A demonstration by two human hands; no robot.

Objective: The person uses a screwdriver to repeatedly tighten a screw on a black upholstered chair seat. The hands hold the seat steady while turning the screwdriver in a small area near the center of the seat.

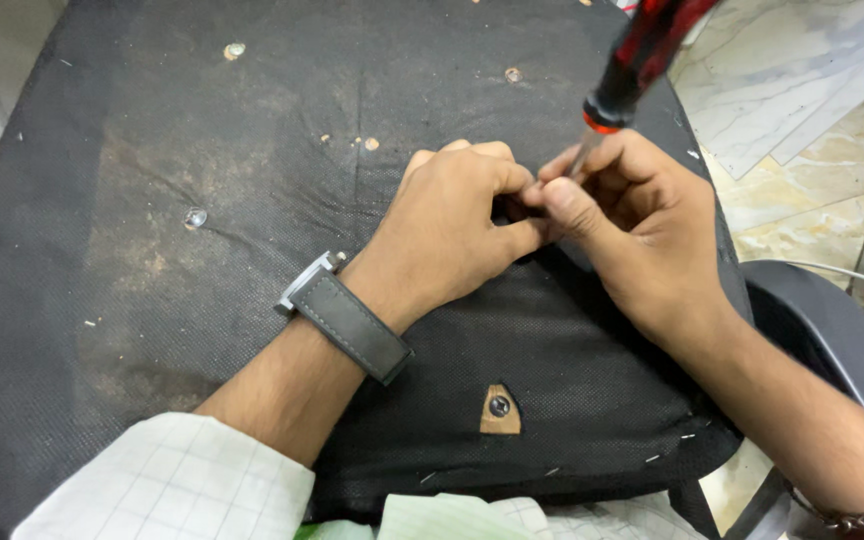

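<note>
Pale marble floor tiles (812,90) are showing at the right edge, and most of the view is being filled by a broad panel covered in black woven fabric (152,300), dusty and scuffed brown in patches, lying flat like the underside of a seat. Its cloth is puckering around several small round fasteners, among them a shiny stud (195,216) at the left and a pale one (235,50) near the top. Close to the near edge, a small arch-shaped cutout (500,410) is exposing brown wood with a dark screw head in it. A grey curved chair part (832,340) is sitting just beside the panel on the right.

The left hand (452,225) is resting knuckles-up on the fabric, its fingers curled in tight and pinching at something hidden under them; what it is gripping cannot be told. A grey strap watch (347,318) is wrapping the wrist, above a white checked sleeve (172,485).

The right hand (632,225) is closing around the thin metal shaft of a screwdriver (642,55) with a red and black handle, which is tilting up and away to the right. The tip is hidden between the two hands, which are touching at the fingertips.
</note>
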